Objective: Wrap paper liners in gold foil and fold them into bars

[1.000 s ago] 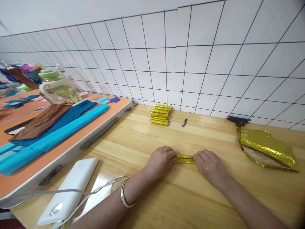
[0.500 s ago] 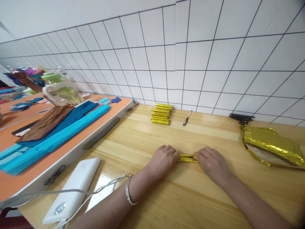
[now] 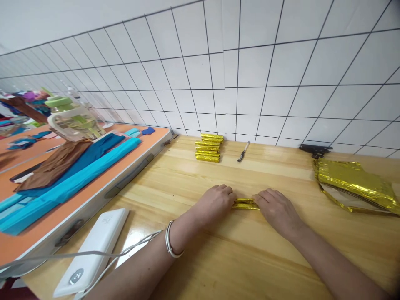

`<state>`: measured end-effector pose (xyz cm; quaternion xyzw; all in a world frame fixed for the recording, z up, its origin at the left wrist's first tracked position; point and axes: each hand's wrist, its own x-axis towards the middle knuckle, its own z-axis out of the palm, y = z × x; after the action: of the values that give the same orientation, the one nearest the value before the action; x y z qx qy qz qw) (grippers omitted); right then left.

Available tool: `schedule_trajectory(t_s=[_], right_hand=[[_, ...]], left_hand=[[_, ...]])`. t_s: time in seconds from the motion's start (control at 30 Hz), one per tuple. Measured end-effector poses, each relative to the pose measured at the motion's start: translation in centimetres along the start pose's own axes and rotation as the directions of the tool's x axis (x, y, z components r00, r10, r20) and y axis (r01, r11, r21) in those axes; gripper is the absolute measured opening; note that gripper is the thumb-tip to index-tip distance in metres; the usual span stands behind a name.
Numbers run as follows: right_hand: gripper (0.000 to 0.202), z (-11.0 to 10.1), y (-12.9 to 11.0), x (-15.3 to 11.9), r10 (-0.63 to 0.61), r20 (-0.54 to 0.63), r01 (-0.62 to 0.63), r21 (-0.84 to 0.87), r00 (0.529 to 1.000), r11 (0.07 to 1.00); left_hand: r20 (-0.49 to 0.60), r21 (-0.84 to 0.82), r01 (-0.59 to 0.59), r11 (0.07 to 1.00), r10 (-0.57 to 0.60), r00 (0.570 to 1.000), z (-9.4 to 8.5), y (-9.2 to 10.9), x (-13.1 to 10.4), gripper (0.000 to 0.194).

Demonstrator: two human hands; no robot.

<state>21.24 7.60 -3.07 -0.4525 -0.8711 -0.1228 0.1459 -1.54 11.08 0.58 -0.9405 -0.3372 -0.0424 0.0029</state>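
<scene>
A narrow folded strip of shiny gold foil paper [image 3: 245, 206] lies across the wooden table in front of me. My left hand [image 3: 218, 203] grips its left end with curled fingers. At the other end, my right hand [image 3: 276, 208] pinches the strip, thumb and fingertips close together. Only the short middle part of the strip shows, with a lengthwise fold along it; both ends are hidden under my fingers. Beyond my hands, near the wall, sits a small stack of several gold foil rolls [image 3: 208, 149].
A pen [image 3: 243, 152] lies by the tiled wall. At right are a pile of gold foil sheets [image 3: 356, 181] and a black clip-like object [image 3: 315, 150]. A white power bank [image 3: 92, 250] with cables is at left, beside an orange table [image 3: 156, 135] with cloth and a bottle [image 3: 76, 121].
Both hands stay at the ends of the gold strip, with small finger shifts. The whole view has moved slightly, so most things sit a little further left.
</scene>
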Motion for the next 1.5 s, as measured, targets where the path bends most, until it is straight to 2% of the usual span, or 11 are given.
schedule_trajectory(t_s=[0.2, 0.4, 0.5, 0.77, 1.07, 1.27, 1.4, 1.5], right_hand=[[0.017, 0.1, 0.0, -0.1, 0.022, -0.059, -0.022, -0.007, 0.998, 1.000], [0.018, 0.5, 0.0, -0.1, 0.023, -0.045, -0.023, -0.008, 0.999, 1.000], [0.020, 0.3, 0.2, -0.2, 0.015, -0.034, -0.015, 0.010, 0.999, 1.000], [0.016, -0.8, 0.5, 0.0, 0.035, 0.033, -0.036, 0.053, 0.999, 0.998], [0.021, -2.4, 1.4, 0.5, -0.040, 0.157, 0.007, 0.210, 0.987, 0.978], [0.021, -3.8, 1.8, 0.4, -0.092, 0.179, 0.047, 0.241, 0.979, 0.969], [0.021, -3.4, 1.2, -0.2, -0.089, 0.219, 0.056, 0.152, 0.972, 0.987], [0.029, -3.1, 0.5, -1.0, -0.104, 0.224, 0.087, 0.084, 0.969, 0.993]], left_hand=[[0.011, 0.051, 0.055, 0.997, -0.055, 0.998, -0.1, 0.4, 0.4, 0.026], [0.023, 0.087, -0.050, 0.995, 0.048, 0.999, 0.3, -0.1, 0.3, 0.017], [0.035, 0.057, -0.063, 0.996, 0.061, 0.997, 0.2, -0.4, 0.2, 0.013], [0.006, -0.038, -0.014, 0.999, 0.015, 1.000, -0.2, -0.2, -0.4, 0.018], [0.058, -0.173, -0.089, 0.981, 0.101, 0.993, -0.9, -1.0, -1.0, 0.011], [0.054, -0.121, -0.038, 0.992, 0.045, 0.998, -1.5, 0.7, -2.9, 0.022], [0.035, -0.028, 0.004, 1.000, -0.003, 0.999, -0.8, 2.2, -3.8, 0.036], [0.013, -0.021, 0.013, 1.000, -0.012, 1.000, 0.0, 2.6, -4.1, 0.034]])
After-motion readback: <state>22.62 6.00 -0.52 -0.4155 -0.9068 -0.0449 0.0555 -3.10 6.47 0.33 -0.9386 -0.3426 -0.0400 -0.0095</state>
